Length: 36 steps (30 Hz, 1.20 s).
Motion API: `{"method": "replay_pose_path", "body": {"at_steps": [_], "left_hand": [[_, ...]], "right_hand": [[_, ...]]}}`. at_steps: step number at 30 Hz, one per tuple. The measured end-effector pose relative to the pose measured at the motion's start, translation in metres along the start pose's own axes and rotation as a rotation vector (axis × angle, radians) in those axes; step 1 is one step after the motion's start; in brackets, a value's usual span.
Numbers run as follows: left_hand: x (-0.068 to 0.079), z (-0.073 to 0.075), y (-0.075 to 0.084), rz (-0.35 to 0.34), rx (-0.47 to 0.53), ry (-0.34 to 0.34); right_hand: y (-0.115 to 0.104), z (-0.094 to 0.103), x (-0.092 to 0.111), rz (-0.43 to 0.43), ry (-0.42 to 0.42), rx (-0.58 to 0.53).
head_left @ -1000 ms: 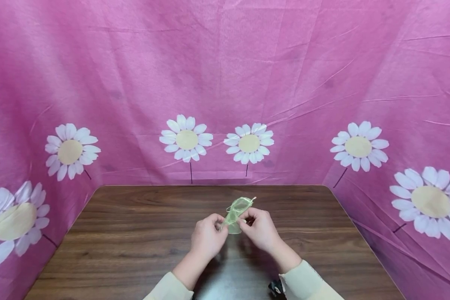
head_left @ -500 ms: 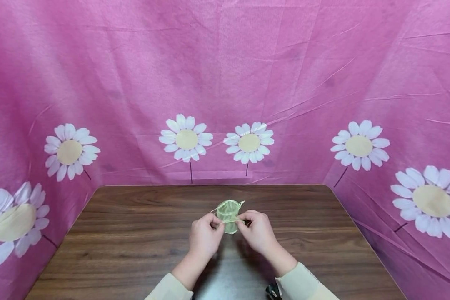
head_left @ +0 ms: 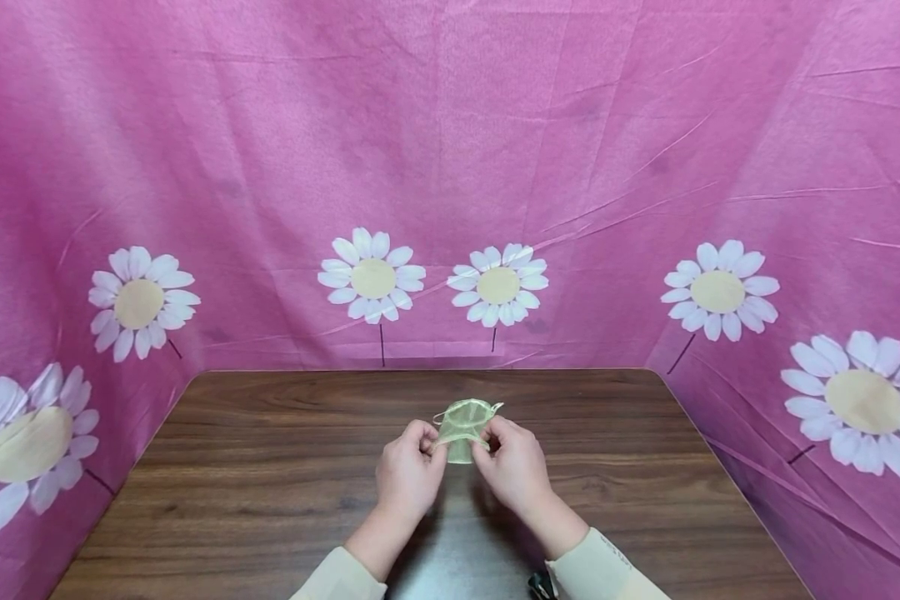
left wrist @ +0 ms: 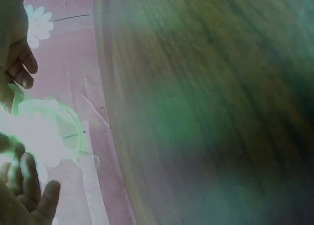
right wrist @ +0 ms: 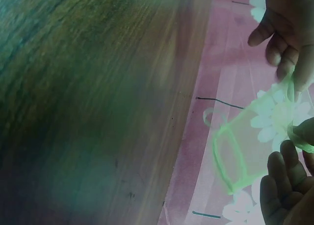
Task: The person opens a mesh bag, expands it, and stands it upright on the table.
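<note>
A small sheer pale-green drawstring pouch (head_left: pixel 465 427) is stretched between my two hands over the table. My left hand (head_left: pixel 408 471) pinches its left side between thumb and fingers. On the opposite side, my right hand (head_left: pixel 516 467) pinches the other edge the same way. Thin cords loop out near the pouch's far end. See-through fabric lets the backdrop show behind the pouch (right wrist: pixel 239 156) in the right wrist view. Bright glare washes out part of the pouch (left wrist: pixel 78 124) in the left wrist view.
A dark wood-grain table (head_left: pixel 270 467) extends under both arms. Pink cloth (head_left: pixel 450 150) printed with white daisies hangs around its back and sides. A small black object (head_left: pixel 542 585) shows beside the right sleeve at the bottom edge.
Earlier the pouch leaned to the right, then swung upright, and now it is spread wider with its far end tipped slightly right. Both hands keep pinching, with small shifts of the fingers.
</note>
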<state>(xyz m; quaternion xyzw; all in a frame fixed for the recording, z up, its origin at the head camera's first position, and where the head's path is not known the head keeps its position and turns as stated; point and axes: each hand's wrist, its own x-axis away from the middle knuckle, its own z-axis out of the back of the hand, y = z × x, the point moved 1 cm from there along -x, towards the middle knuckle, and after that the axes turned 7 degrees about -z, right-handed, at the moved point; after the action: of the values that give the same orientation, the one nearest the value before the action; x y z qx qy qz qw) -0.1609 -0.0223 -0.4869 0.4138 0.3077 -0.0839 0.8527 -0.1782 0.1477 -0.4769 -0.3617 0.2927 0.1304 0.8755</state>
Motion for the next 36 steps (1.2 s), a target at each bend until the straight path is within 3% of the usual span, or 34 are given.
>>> {"method": "replay_pose_path", "body": {"at_steps": [5,11,16,22,29,36], "left_hand": [[0.001,-0.0004,0.0009,0.014,0.075,-0.053],[-0.0006,-0.0009,-0.0006,-0.054,0.038,0.028],[0.0,-0.002,-0.0027,-0.104,-0.011,0.096],[0.0009,-0.0034,-0.004,-0.134,-0.043,0.166],[0.0031,-0.0035,-0.0037,-0.135,-0.05,0.175],[0.0032,-0.0014,-0.0031,-0.119,-0.01,0.149]], "right_hand": [[0.0002,-0.0002,0.0002,-0.02,-0.001,-0.018],[-0.0026,0.0,0.0012,-0.044,-0.065,-0.078],[-0.0027,-0.0009,0.0003,0.027,0.014,-0.05],[-0.0009,-0.0031,0.0007,0.035,0.092,-0.011],[0.0002,-0.0042,0.002,0.079,0.164,0.069],[-0.0018,0.0,0.0034,0.044,0.069,0.022]]}}
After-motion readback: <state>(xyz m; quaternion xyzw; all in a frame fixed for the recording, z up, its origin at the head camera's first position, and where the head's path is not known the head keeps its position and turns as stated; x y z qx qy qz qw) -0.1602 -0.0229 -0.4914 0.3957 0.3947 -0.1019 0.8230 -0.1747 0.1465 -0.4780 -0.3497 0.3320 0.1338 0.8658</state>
